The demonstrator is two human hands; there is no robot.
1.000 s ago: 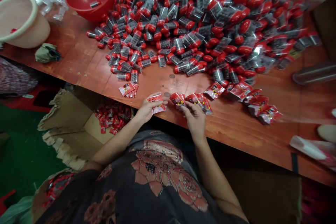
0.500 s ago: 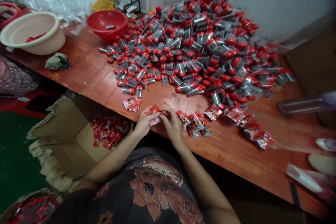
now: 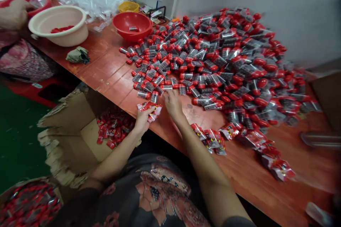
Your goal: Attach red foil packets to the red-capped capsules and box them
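My left hand (image 3: 143,120) is closed on several flat red printed packets (image 3: 154,113) at the table's front edge, the thumb lying across them. My right hand (image 3: 173,104) reaches over the tabletop with its fingers partly spread. Its fingertips are at a clear tube with a red cap (image 3: 167,87) and dark contents, at the near edge of a large pile of such tubes (image 3: 213,67); whether they touch it I cannot tell. Right of my right forearm, filled red packets (image 3: 213,138) lie on the table, with another row of red packets (image 3: 274,158) beyond.
Below the table's left edge, a torn cardboard box (image 3: 66,131) holds red packets; another container of them (image 3: 29,202) stands at lower left. A red bowl (image 3: 125,25), white basin (image 3: 77,35) and crumpled cloth (image 3: 77,55) are on the table. Another person's hand (image 3: 16,12) is at far left.
My right hand has left the packet at my left hand and moved forward to the tubes. My left hand now holds the packets where a small stack lay. The view has shifted left.
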